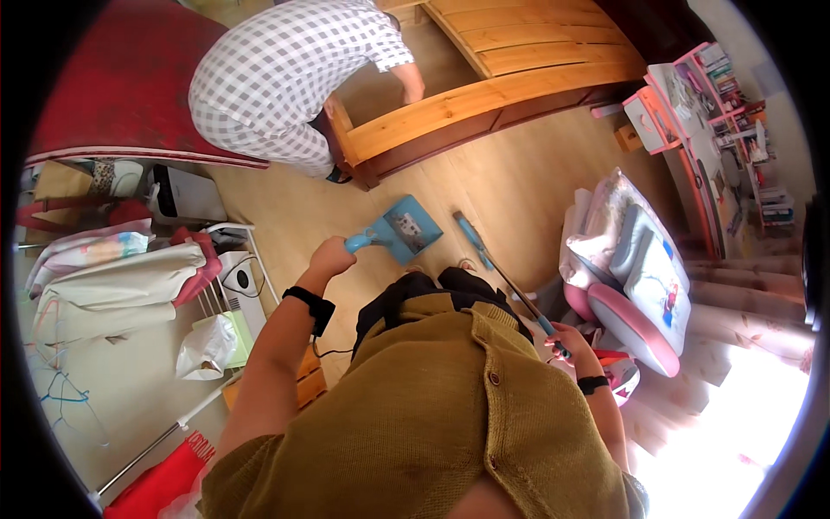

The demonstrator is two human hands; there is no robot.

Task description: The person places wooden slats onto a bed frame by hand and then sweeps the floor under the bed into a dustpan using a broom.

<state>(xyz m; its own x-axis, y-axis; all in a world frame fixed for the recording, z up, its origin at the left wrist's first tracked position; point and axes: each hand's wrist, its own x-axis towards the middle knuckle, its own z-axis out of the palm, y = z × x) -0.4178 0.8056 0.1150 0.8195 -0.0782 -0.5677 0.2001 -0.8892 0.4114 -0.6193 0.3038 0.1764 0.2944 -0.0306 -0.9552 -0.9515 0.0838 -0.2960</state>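
Observation:
My left hand is wrapped round the handle of a blue dustpan. Some greyish debris lies in the pan, which is in front of my feet. On the other side, my right hand grips the upper end of a broom with a long thin stick. The blue broom head points away from me, near the wooden floor, a little to the right of the dustpan. Whether its bristles touch the floor I cannot tell.
Ahead, a person in checked clothes bends over a slatted wooden bed frame. Folded bedding is piled on a pink chair at right, before a pink-edged desk. At left stands a rack with draped cloth.

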